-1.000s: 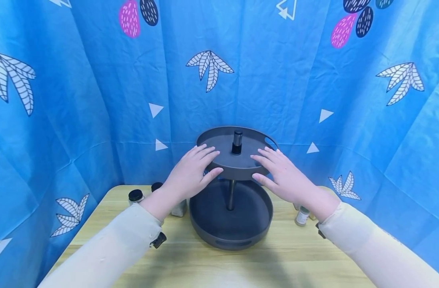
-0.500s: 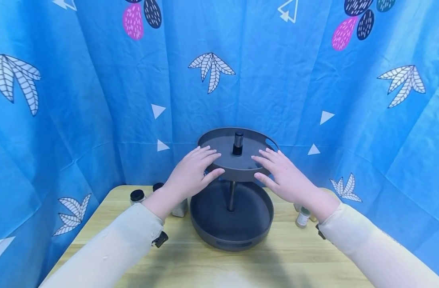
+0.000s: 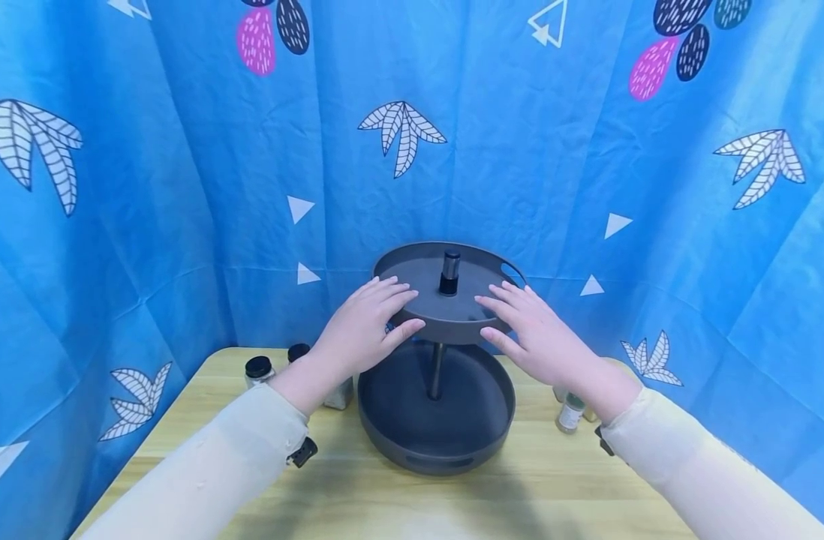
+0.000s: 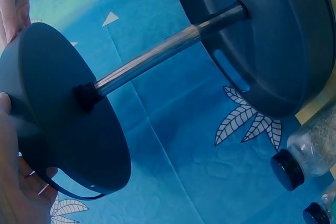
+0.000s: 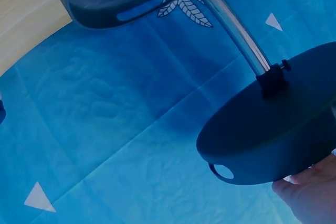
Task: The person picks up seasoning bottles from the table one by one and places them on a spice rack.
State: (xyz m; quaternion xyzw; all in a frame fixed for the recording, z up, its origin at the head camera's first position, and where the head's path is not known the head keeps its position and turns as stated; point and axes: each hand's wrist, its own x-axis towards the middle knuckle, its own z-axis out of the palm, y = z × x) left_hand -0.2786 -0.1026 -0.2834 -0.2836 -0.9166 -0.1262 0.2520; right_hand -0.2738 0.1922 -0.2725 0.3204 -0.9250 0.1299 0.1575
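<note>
A dark grey two-tier tray stand stands on the table, its upper tray (image 3: 446, 331) fixed on a metal post (image 3: 437, 369) above the lower tray (image 3: 442, 463). My left hand (image 3: 366, 324) holds the upper tray's left rim, fingers over the edge and thumb outside. On the opposite side my right hand (image 3: 545, 336) holds the rim the same way. The left wrist view shows the tray's underside (image 4: 73, 135) and left fingers by an oval handle slot. In the right wrist view, part of the right hand (image 5: 312, 190) touches the outer wall (image 5: 257, 169).
Black-lidded jars stand left of the stand; one jar (image 3: 258, 370) is partly behind my left arm. A small labelled bottle (image 3: 570, 414) stands at right, beside my right forearm. A blue patterned curtain (image 3: 412, 202) hangs behind the wooden table (image 3: 358, 499).
The head view shifts slightly, so everything lies a little further right and lower. Both hands stay on the upper tray's rim.
</note>
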